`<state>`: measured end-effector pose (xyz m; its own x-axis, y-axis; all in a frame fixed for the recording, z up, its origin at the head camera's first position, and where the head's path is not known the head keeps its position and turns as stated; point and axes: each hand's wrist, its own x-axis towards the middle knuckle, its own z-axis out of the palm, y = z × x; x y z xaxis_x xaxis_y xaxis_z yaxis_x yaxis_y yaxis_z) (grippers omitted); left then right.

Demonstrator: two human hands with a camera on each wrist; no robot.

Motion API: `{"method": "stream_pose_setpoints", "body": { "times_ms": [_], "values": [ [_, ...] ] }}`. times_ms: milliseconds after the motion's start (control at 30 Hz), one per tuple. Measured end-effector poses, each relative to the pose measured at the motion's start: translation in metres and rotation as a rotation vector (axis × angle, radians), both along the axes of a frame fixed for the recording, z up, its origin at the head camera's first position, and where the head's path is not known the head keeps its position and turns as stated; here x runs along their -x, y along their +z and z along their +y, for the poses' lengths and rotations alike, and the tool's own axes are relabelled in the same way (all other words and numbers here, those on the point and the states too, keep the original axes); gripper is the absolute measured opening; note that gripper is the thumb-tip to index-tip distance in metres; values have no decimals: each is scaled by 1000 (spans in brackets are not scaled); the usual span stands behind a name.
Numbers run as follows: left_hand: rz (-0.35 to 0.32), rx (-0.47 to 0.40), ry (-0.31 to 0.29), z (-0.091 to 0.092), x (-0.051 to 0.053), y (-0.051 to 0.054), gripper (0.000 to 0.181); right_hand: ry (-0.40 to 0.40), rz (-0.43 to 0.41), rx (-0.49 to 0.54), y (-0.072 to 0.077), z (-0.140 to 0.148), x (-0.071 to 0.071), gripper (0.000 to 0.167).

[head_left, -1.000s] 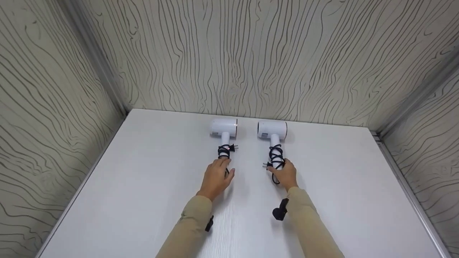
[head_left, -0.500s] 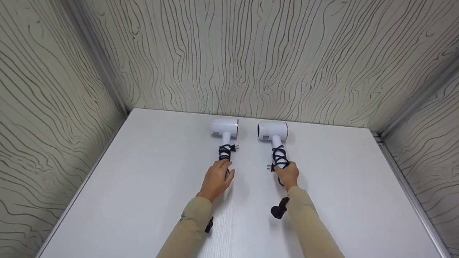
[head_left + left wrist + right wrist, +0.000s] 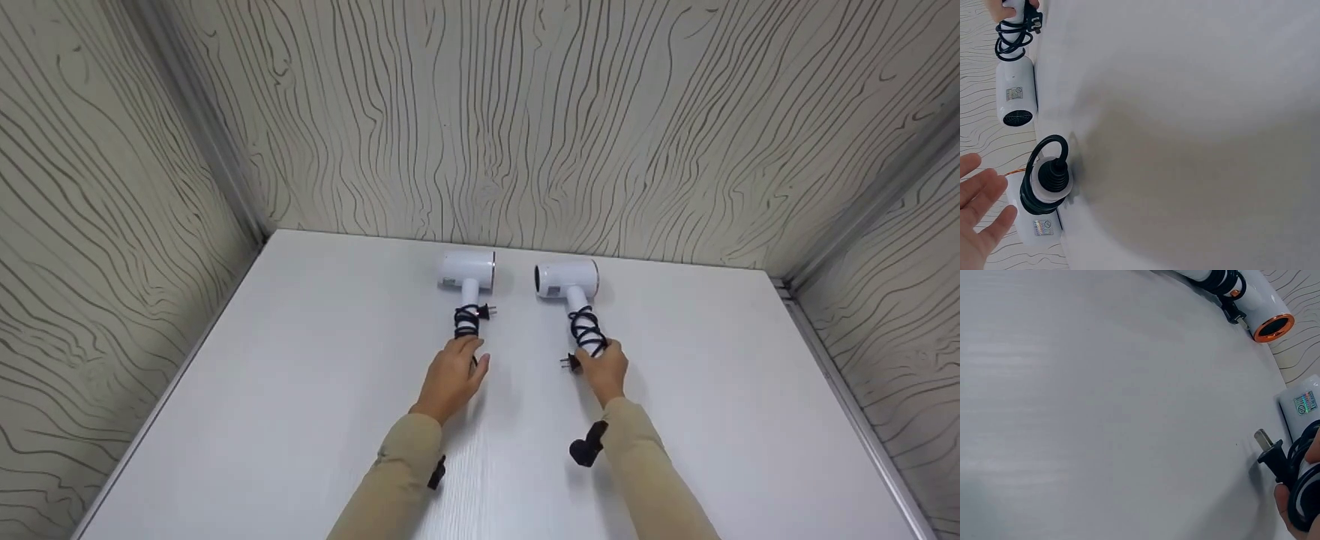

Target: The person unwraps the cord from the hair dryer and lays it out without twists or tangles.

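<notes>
Right hand (image 3: 606,369): thumb and fingers clamped round the lower handle of the right hair dryer (image 3: 568,280), barrel beyond the fingertips. Left hand (image 3: 450,375): fingers apart, gripping nothing, at the lower handle of the left hair dryer (image 3: 466,268); contact cannot be told. Step, as judged: handling the right dryer by its handle. The person would best hold handle and wound cord (image 3: 587,328) together, leave the plug (image 3: 571,364) beside the thumb unpressed, and turn the wrist gently; a careless swing could knock the barrels together.
</notes>
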<state>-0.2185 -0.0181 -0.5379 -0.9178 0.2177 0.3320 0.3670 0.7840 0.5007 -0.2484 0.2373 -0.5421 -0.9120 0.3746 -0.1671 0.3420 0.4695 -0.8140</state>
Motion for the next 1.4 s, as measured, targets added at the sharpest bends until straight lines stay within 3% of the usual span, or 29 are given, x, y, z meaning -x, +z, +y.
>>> {"method": "stream_pose_setpoints", "body": {
  "times_ms": [100, 433, 800, 1067, 1400],
  "values": [
    [-23, 2, -1, 0, -1, 2, 37, -4, 25, -1, -1, 0, -2, 58],
    [12, -19, 11, 3, -1, 3, 35, -13, 45, -4, -4, 4, -6, 57],
    [-50, -114, 0, 3, 1, 3, 35, 22, 62, -40, 0, 10, -11, 58],
    [-165, -191, -9, 3, 1, 8, 39, 55, 166, -64, 0, 17, -16, 54],
    [-219, -309, -31, 4, 3, 11, 43, 117, 254, -64, 5, 31, -30, 51]
  ]
}}
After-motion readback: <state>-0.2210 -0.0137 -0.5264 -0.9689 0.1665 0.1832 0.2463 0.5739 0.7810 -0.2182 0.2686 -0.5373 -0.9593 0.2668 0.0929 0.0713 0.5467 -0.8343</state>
